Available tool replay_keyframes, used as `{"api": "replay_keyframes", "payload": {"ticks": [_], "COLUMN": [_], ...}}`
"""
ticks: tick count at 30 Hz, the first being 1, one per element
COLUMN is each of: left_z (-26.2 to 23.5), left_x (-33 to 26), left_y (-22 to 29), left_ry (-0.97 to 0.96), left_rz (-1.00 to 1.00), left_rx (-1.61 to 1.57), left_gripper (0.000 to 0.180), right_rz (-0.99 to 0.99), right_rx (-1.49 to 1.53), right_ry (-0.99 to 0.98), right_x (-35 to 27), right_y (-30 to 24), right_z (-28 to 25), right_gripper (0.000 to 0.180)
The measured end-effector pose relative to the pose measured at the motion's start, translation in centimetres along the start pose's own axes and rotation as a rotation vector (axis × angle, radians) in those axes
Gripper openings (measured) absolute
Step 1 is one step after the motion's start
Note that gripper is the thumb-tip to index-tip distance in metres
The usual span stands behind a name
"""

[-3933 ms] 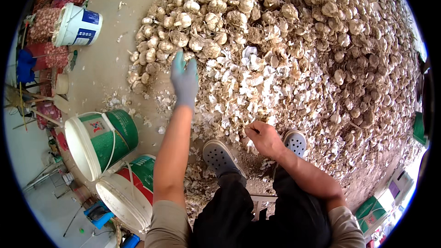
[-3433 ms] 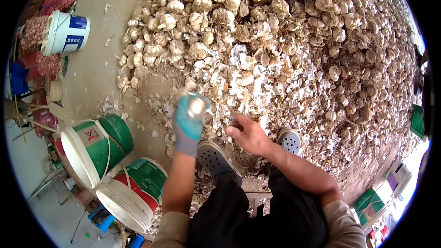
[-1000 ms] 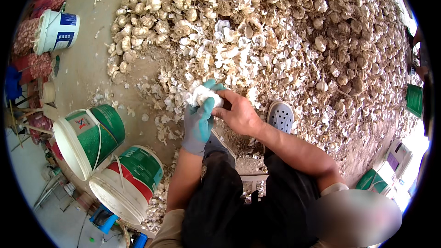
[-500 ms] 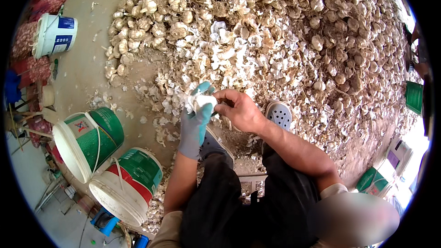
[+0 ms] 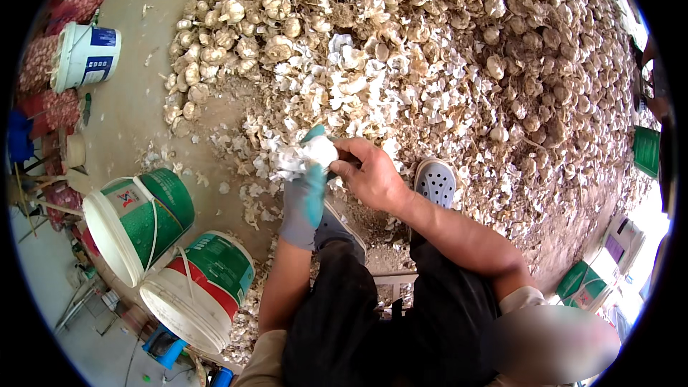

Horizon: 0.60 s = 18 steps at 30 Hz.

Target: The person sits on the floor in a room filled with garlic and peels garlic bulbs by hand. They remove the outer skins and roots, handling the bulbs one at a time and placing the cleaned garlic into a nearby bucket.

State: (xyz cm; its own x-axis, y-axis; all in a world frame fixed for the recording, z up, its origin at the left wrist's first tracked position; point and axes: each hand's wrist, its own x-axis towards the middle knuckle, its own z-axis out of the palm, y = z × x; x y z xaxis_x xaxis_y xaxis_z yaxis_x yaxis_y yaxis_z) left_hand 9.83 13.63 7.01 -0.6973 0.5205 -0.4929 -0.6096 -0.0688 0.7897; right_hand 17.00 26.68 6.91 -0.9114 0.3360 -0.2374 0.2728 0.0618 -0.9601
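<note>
at the far left of my remote view, reddish net sacks (image 5: 77, 6) line the edge, beside a white-and-blue bucket (image 5: 87, 55). below these appear a green-and-white bucket (image 5: 169, 197) and, just beside it to the right, a green, red and white bucket (image 5: 206, 274). near the centre, the left hand (image 5: 304, 197), in a grey-and-teal glove, is clamped on a whitish garlic bulb (image 5: 321, 149), held above the floor with pale, papery skin spreading on its left. at the bulb's right side i see the bare right hand (image 5: 374, 178), thumb and forefinger brought close together; i cannot tell what, if anything, is pinched between them. farther out lie loose papery skins (image 5: 365, 87), and a heap of garlic (image 5: 559, 64) fills the upper middle and right. beneath the right wrist is a grey perforated shoe (image 5: 435, 180). at the lower right i note a green-and-white pail (image 5: 579, 283).
</note>
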Motion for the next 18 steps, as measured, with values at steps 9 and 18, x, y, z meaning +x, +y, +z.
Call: {"api": "replay_keyframes", "payload": {"ticks": [9, 18], "left_z": [0.4, -1.1], "left_x": [0.7, -0.4], "left_y": [0.9, -0.3], "left_ry": [0.344, 0.177], "left_rz": [-0.11, -0.069], "left_rx": [-0.265, -0.046], "left_gripper": [0.031, 0.031], "right_rz": [0.093, -0.24], "right_rx": [-0.08, -0.001], "right_ry": [-0.007, -0.016], "right_x": [-1.3, -0.5], "right_y": [-2.5, -1.5], "right_z": [1.1, 1.0], "right_gripper": [0.038, 0.035]}}
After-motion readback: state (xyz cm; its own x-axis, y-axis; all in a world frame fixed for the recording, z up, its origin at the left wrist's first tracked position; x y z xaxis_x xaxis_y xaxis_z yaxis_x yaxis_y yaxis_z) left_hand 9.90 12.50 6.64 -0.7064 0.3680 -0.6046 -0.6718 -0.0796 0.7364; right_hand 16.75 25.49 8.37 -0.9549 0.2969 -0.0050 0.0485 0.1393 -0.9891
